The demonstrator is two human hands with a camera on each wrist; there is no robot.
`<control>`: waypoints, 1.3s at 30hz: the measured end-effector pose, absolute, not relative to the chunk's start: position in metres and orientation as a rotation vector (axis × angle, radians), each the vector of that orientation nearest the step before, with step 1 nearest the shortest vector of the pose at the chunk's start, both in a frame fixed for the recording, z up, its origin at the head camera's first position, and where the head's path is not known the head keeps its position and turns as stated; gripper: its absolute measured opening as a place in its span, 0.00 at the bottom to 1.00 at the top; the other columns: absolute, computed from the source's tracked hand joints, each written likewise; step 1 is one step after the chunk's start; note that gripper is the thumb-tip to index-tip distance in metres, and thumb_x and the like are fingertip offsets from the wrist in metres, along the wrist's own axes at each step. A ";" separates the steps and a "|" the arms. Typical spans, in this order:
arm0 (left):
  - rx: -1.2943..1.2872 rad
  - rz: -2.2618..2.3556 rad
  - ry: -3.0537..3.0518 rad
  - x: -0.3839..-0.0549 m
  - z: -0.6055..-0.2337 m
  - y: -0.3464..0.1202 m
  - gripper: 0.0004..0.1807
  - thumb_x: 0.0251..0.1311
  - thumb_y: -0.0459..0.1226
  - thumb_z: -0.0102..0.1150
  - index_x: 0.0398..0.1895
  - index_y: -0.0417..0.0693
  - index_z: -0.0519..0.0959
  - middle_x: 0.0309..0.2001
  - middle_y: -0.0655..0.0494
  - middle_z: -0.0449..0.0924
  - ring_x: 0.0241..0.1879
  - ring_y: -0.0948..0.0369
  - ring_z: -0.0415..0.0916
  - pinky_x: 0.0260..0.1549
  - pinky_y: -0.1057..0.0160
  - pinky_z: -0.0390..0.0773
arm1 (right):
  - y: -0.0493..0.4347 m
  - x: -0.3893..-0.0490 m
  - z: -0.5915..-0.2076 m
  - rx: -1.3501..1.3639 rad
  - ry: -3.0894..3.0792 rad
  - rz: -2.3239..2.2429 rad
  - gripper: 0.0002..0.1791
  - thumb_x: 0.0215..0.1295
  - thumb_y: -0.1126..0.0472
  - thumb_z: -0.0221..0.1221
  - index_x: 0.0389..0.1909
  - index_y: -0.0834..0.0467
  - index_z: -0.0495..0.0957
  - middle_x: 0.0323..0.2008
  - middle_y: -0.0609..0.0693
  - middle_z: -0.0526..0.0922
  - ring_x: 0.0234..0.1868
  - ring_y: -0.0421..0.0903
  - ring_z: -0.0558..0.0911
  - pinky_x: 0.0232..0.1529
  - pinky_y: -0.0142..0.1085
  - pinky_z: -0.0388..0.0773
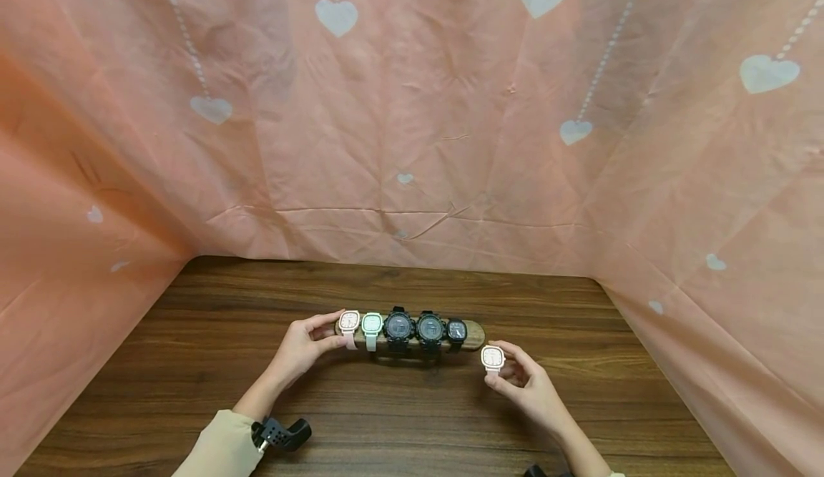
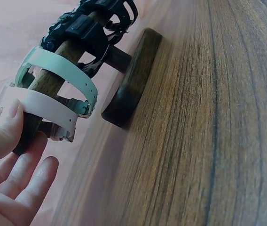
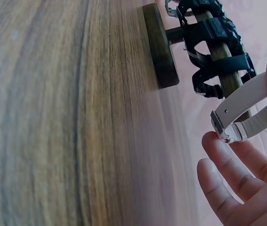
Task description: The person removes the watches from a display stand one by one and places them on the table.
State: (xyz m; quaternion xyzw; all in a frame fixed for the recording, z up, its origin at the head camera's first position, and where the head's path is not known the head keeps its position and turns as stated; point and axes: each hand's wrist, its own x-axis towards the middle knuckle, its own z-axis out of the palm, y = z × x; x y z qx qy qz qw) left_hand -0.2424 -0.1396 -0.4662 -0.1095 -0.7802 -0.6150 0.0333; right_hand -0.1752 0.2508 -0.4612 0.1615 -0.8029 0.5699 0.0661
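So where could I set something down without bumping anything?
The table is bare between the forearms, on the near side of the watch stand, and behind it up to the pink curtain. It's crowded along the stand: five watches side by side, left fingers at one end. A short bare tip faces the right fingers, which hold another watch.

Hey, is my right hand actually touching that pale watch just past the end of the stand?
Touching: the head view shows the right hand pinching the pale watch between thumb and fingers.

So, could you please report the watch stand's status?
Right hand holding pale watch. Left hand gripping stand by left end. Five watches mounted. No obstruction seen.
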 end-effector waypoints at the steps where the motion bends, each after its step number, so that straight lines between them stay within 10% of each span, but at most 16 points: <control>1: -0.333 -1.893 -2.398 -0.242 -0.466 -0.139 0.28 0.44 0.33 0.71 0.53 0.42 0.78 0.46 0.43 0.79 0.39 0.60 0.79 0.33 0.69 0.78 | 0.250 -0.175 -0.461 0.497 -2.423 1.707 0.29 0.53 0.67 0.66 0.57 0.62 0.69 0.41 0.54 0.77 0.34 0.49 0.80 0.32 0.36 0.79; 39: -0.362 -1.941 -2.345 -0.241 -0.467 -0.139 0.27 0.46 0.32 0.70 0.54 0.40 0.77 0.47 0.43 0.79 0.41 0.58 0.78 0.33 0.70 0.77 | 0.207 -0.163 -0.464 0.767 -2.437 1.351 0.27 0.48 0.67 0.69 0.51 0.63 0.73 0.34 0.51 0.77 0.30 0.45 0.78 0.26 0.37 0.76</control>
